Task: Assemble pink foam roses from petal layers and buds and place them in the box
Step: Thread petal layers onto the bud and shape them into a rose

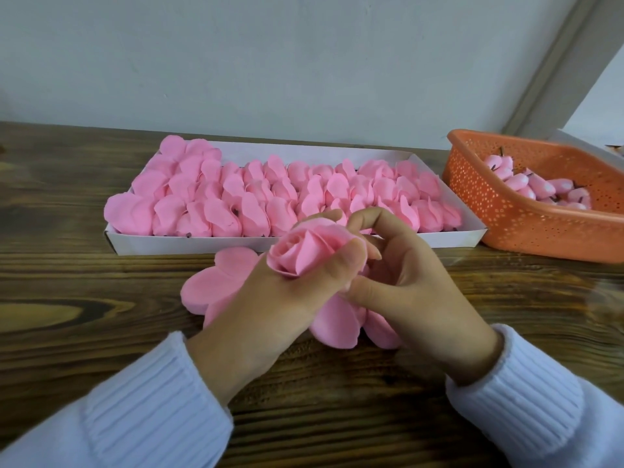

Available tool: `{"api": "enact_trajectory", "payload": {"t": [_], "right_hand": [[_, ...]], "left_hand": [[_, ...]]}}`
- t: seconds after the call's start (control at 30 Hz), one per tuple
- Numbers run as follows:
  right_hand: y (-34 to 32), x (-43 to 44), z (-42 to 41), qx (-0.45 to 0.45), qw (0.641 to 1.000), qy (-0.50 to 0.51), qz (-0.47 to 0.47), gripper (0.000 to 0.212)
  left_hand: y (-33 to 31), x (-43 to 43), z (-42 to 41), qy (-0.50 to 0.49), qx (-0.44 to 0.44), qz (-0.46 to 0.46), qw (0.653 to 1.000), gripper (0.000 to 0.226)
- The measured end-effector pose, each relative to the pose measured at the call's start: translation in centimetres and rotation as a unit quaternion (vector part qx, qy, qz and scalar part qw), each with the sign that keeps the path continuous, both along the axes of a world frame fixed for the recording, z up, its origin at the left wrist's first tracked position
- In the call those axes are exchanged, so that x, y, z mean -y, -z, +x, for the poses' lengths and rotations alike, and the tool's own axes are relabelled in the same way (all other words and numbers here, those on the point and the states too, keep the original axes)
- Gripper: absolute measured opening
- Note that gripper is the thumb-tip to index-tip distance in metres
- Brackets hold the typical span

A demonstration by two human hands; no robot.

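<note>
Rose [305, 253] | L hand [270, 309] fingers wrap it | R hand [415, 285] fingers pinch its side

left hand [277, 298] and right hand [415, 292] meet, fingers curled, wrists apart.

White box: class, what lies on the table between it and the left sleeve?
Flat pink petal layers, partly under the left hand gripping a rose; head view shows it.

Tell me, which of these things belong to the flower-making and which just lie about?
In the job: rose held by left hand and right hand; petal layers; box of roses; orange basket of buds.
Just there: wooden table; wall.
</note>
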State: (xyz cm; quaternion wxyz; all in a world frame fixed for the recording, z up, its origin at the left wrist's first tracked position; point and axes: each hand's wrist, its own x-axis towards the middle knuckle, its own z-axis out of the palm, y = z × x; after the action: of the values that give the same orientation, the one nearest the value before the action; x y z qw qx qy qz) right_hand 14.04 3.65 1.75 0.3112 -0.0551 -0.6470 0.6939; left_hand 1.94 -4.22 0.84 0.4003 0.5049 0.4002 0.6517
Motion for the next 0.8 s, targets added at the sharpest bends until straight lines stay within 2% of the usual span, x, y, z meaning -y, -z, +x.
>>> {"api": "enact_trajectory", "payload": {"t": [0.13, 0.23, 0.3, 0.43, 0.57, 0.67, 0.8], "right_hand": [[0.4, -0.1, -0.2, 0.000, 1.000, 0.024, 0.006, 0.033], [0.4, -0.4, -0.1, 0.007, 1.000, 0.023, -0.017, 0.033], [0.3, -0.7, 0.0, 0.022, 0.999, 0.020, -0.039, 0.037], [-0.2, -1.2, 0.3, 0.043, 0.995, -0.001, -0.093, 0.046], [-0.4, -1.0, 0.5, 0.049, 0.986, -0.087, -0.132, 0.047], [-0.4, -0.9, 0.4, 0.079, 0.988, -0.093, -0.098, 0.045], [-0.4, -1.2, 0.5, 0.102, 0.989, -0.075, -0.073, 0.043]], "left_hand": [[0.5, -0.4, -0.1, -0.025, -0.022, -0.002, 0.999, 0.019], [0.9, -0.2, -0.5, 0.002, -0.027, -0.025, 0.999, 0.043], [0.8, -0.1, -0.7, 0.012, -0.062, -0.039, 0.997, 0.044], [0.0, -0.2, -0.8, 0.089, -0.111, -0.027, 0.990, 0.044], [-0.5, -0.1, -0.8, 0.179, -0.067, -0.017, 0.981, 0.046], [-0.2, -0.2, -0.9, 0.135, -0.076, -0.032, 0.987, 0.060], [-0.1, -0.2, -0.9, 0.055, -0.139, -0.048, 0.988, 0.043]]}}
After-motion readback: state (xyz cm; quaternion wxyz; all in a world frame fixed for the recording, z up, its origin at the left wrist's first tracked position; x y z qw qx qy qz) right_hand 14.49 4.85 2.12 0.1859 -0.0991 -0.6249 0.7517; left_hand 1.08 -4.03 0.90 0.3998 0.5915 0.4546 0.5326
